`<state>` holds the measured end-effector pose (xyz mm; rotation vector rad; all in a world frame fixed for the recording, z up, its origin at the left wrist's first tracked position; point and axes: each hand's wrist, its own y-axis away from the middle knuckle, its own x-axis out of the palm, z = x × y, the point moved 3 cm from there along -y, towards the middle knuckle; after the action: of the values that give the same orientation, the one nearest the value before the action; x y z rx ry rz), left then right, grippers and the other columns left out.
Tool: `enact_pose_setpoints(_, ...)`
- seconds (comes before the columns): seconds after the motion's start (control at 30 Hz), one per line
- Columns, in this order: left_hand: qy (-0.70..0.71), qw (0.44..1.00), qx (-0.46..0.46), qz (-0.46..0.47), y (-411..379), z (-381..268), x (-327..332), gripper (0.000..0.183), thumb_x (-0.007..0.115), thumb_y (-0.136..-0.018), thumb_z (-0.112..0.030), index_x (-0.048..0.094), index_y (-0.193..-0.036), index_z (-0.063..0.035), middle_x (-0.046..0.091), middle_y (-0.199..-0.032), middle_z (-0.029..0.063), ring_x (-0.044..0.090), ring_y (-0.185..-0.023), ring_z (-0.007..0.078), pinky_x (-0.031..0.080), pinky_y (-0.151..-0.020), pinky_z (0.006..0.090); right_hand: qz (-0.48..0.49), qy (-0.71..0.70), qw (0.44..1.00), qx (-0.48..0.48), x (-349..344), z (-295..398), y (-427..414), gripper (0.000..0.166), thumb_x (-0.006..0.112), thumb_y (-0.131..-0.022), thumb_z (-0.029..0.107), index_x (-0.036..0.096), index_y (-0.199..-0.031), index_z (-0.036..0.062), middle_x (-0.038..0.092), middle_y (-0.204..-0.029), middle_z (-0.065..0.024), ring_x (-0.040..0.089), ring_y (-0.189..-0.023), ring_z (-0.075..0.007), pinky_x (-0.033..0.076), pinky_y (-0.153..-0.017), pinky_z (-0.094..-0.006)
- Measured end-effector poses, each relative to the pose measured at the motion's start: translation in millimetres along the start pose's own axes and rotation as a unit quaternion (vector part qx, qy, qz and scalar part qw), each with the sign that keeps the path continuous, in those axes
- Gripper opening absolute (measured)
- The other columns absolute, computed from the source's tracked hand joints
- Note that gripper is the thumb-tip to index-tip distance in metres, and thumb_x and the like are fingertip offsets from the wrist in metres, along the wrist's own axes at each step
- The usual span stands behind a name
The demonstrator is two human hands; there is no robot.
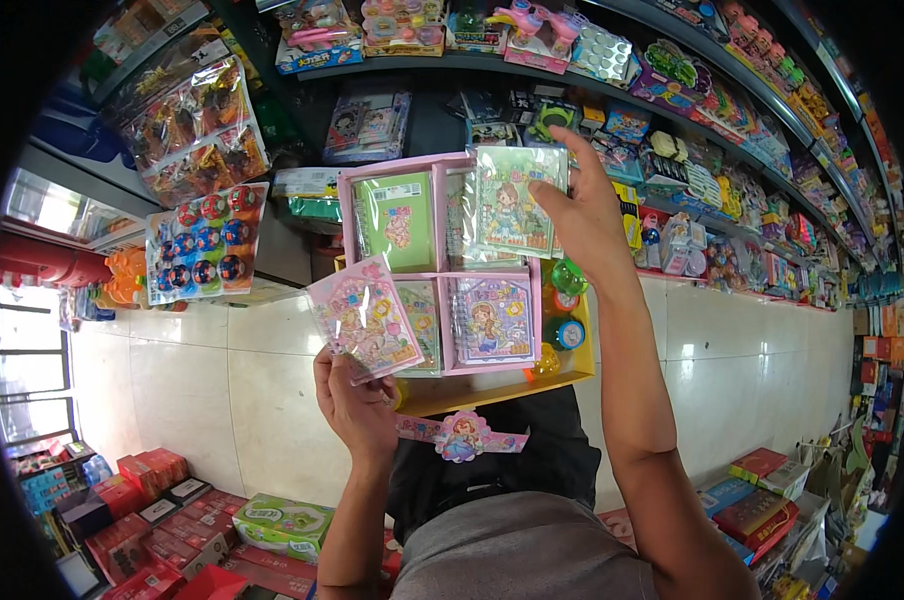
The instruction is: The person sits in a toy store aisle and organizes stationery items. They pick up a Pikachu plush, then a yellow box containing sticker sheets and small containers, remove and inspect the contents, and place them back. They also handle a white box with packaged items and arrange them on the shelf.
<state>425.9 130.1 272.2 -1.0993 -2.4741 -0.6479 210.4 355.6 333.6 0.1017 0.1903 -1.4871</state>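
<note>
My left hand [358, 397] grips the lower edge of a plastic-wrapped pink notebook [367, 319], tilted over the lower left compartment of a pink divided box [437, 274]. My right hand [583, 202] holds a wrapped green notebook [508, 196] between thumb and fingers above the upper right compartment. A green spiral notebook [396, 221] lies in the upper left compartment, and a purple spiral notebook [491, 319] in the lower right one. Under the pink box is a yellow tray [497, 391] with capsule-like toys. A pink printed cardboard strip [461, 435] lies below my left hand.
Shelves [452, 66] of packaged toys curve across the front and right. Carded round toys [206, 244] and a bagged toy pack [197, 124] hang at the left. Red boxes [189, 532] and a green carton [283, 525] stand at the lower left; more boxes [756, 517] are at the lower right.
</note>
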Motion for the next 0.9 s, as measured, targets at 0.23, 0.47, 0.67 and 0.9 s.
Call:
enact_pose_setpoints(0.23,-0.011,1.0,0.002,-0.015,1,2,1,0.018,0.046,-0.102,-0.018,0.049,-0.113,-0.005,0.062,-0.083,0.0083,0.057,-0.056,0.0151,0.045,-0.047,0.0279,0.076,0.055,0.995,-0.012,15,-9,1,0.05,0.064,-0.086,0.005,0.052,-0.135,0.0074,0.069,-0.109,-0.015,0.067,-0.094,-0.0232,0.051,-0.085,-0.035)
enact_pose_setpoints(0.47,-0.023,1.0,0.0,-0.006,3,6,-4,0.019,0.049,-0.102,-0.02,0.049,-0.113,-0.0042,0.062,-0.082,0.0082,0.056,-0.053,0.0145,0.045,-0.046,0.028,0.082,0.203,0.975,0.045,24,8,5,0.049,0.068,-0.083,0.016,0.058,-0.13,0.007,0.063,-0.123,-0.0229,0.063,-0.109,-0.0377,0.049,-0.092,-0.0411)
enact_pose_setpoints(0.67,-0.012,1.0,0.002,-0.014,2,2,4,0.019,0.048,-0.103,-0.02,0.049,-0.115,-0.0042,0.062,-0.081,0.0079,0.057,-0.055,0.0144,0.045,-0.047,0.0272,0.035,0.338,0.936,-0.09,21,11,5,0.051,0.072,-0.081,0.018,0.059,-0.129,0.0061,0.059,-0.115,-0.0211,0.061,-0.105,-0.0411,0.051,-0.09,-0.0467)
enact_pose_setpoints(0.9,-0.035,0.999,0.007,0.02,3,-4,7,0.017,0.048,-0.103,-0.018,0.052,-0.112,-0.0044,0.062,-0.085,0.0068,0.057,-0.061,0.0128,0.046,-0.049,0.0261,-0.02,0.423,0.895,-0.139,26,6,11,0.05,0.075,-0.08,0.021,0.062,-0.126,0.0064,0.06,-0.111,-0.0168,0.061,-0.103,-0.0378,0.051,-0.087,-0.0465)
